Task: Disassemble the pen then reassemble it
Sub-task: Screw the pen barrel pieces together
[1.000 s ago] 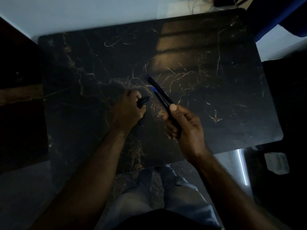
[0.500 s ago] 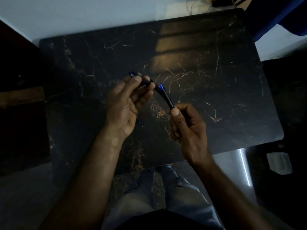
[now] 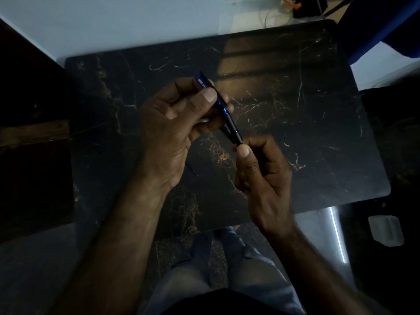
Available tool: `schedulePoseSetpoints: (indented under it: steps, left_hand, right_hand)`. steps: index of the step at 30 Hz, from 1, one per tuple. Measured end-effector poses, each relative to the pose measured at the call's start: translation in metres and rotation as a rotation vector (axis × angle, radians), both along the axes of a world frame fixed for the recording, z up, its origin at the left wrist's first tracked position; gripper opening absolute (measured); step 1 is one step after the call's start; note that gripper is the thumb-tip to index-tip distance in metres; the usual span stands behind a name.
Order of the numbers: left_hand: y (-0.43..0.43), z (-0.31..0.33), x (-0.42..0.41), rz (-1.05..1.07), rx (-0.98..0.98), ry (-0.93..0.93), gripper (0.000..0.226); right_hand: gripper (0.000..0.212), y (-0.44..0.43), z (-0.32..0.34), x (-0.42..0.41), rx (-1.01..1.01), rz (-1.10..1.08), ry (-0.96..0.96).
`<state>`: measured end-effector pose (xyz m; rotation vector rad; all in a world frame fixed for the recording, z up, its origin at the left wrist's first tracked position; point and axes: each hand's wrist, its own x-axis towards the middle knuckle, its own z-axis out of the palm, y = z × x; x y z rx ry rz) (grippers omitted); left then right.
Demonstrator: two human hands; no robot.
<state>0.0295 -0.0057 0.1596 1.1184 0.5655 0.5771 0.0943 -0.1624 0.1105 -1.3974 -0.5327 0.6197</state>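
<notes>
A dark pen (image 3: 229, 120) with a blue upper part runs diagonally between both hands above the black marble table (image 3: 295, 110). My left hand (image 3: 175, 126) grips its blue upper end, thumb pressed on the barrel. My right hand (image 3: 261, 169) pinches the pen's lower black end between thumb and fingers. A thin blue piece (image 3: 192, 170), perhaps the refill, lies on the table just below my left hand, mostly hidden by it.
The table's near edge (image 3: 250, 220) runs above my knees in light trousers (image 3: 227, 269). A shiny metal leg (image 3: 338, 235) and a pale box (image 3: 385, 230) are on the floor at right. Cables and small items (image 3: 295, 7) lie beyond the far edge.
My left hand rose from the table with a pen piece and joined it to the part in my right hand. Both hands have closed in along the pen.
</notes>
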Motion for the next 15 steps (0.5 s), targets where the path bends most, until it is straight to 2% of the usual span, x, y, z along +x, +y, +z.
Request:
schedulePoseSetpoints:
  steps: [2, 5, 8, 10, 15]
  left_hand:
    - [-0.002, -0.001, -0.002, -0.011, 0.082, 0.007, 0.014]
    - [-0.002, 0.001, -0.007, -0.001, 0.322, 0.023, 0.038]
    - [-0.005, 0.004, -0.011, -0.039, 0.542, 0.041, 0.04]
    - [-0.008, 0.003, -0.012, -0.02, 0.588, 0.052, 0.038]
    - [-0.013, -0.002, -0.013, 0.087, 0.554, 0.018, 0.041]
  right_hand:
    - [0.013, 0.0, 0.001, 0.0, -0.008, -0.001, -0.018]
    - [0.01, 0.002, 0.003, -0.002, -0.022, 0.0, -0.07]
    - [0.008, 0.005, 0.005, -0.004, -0.04, 0.005, -0.089]
    - [0.01, 0.009, 0.005, -0.007, -0.042, -0.002, -0.091]
    - [0.008, 0.019, 0.01, -0.02, -0.065, -0.051, -0.151]
